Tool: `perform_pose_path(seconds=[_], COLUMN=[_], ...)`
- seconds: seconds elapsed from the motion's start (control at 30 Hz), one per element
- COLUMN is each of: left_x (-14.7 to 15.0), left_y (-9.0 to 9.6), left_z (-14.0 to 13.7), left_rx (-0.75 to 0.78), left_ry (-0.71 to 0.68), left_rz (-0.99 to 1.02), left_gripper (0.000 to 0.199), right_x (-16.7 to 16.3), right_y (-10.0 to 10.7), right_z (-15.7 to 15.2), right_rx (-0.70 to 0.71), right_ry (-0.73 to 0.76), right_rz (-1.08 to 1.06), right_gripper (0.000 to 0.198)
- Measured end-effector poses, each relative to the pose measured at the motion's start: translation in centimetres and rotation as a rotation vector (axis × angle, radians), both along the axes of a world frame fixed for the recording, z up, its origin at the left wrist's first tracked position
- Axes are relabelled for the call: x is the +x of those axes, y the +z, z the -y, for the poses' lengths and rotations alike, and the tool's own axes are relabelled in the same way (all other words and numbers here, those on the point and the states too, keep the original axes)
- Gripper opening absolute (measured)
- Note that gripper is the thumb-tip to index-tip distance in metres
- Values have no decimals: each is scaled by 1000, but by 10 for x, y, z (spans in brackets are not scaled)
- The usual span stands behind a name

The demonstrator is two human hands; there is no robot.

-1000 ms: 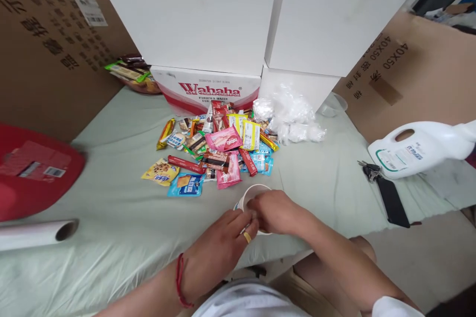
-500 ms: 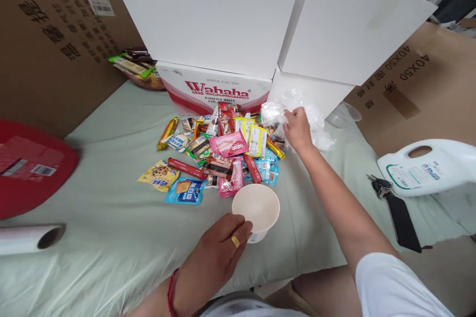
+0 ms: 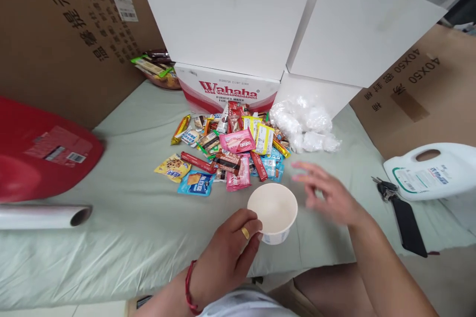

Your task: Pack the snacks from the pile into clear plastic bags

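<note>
My left hand (image 3: 238, 242), wearing a gold ring and a red string bracelet, pinches the near left rim of a white paper bowl (image 3: 273, 208). The bowl stands upright with its inside bare. Just right of it hovers my right hand (image 3: 327, 193), somewhat blurred by motion, fingers apart and nothing seen in them. Beyond the bowl lies a heap of wrapped snacks, among them a pink packet (image 3: 237, 141), a yellow-and-white packet (image 3: 264, 138), a blue packet (image 3: 196, 183) and a yellow cookie packet (image 3: 173, 167). Crumpled clear plastic (image 3: 305, 124) sits at the heap's right.
A Wahaha carton (image 3: 226, 91) backs the heap. On the left are a red container (image 3: 44, 148), a white roll (image 3: 37, 216) and a bowl of snacks (image 3: 159, 72). To the right lie a white jug (image 3: 431, 171) and keys with a black case (image 3: 407, 223). Brown cardboard walls both sides.
My right hand has left the clear plastic and come back toward me, its fingers now spread beside the bowl. My left hand keeps its hold on the bowl. The view has shifted slightly.
</note>
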State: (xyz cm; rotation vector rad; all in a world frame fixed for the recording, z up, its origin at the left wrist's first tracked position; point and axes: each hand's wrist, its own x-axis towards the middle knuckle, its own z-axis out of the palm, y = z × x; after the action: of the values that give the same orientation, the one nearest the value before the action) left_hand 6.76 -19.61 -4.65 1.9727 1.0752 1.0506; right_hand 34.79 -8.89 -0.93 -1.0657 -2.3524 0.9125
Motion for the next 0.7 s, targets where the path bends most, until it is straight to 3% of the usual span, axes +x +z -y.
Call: perform_pose_path(seconds=[0.07, 0.17, 0.27, 0.33, 0.43, 0.53, 0.6, 0.63, 0.7], left_x=[7, 20, 27, 22, 3, -19, -30, -33, -40], left_y=[4, 2, -9, -20, -37, -51, -55, -56, -53], left_z=[0, 3, 6, 8, 13, 24, 32, 36, 41], left_rx=[-40, 14, 159, 157, -49, -210, -240, -250, -265], left_ry=[-82, -135, 42, 247, 404, 428, 476, 501, 557], left_rz=[23, 33, 21, 37, 35, 12, 9, 2, -27], left_gripper=[17, 16, 24, 9, 32, 38, 40, 40, 40], right_x=[11, 28, 59, 90, 142, 181, 192, 193, 187], right_y=[-4, -6, 6, 17, 27, 34, 41, 45, 50], right_z=[48, 96, 115, 110, 64, -23, -83, -108, -140], right_rx=[-142, -223, -251, -230, -156, 38, 226, 332, 401], right_ry=[97, 46, -125, -291, -504, -794, -1006, -1051, -1062], right_rz=[3, 101, 209, 323, 554, 747, 633, 514, 424], right_gripper=[51, 28, 29, 31, 26, 10, 18, 28, 41])
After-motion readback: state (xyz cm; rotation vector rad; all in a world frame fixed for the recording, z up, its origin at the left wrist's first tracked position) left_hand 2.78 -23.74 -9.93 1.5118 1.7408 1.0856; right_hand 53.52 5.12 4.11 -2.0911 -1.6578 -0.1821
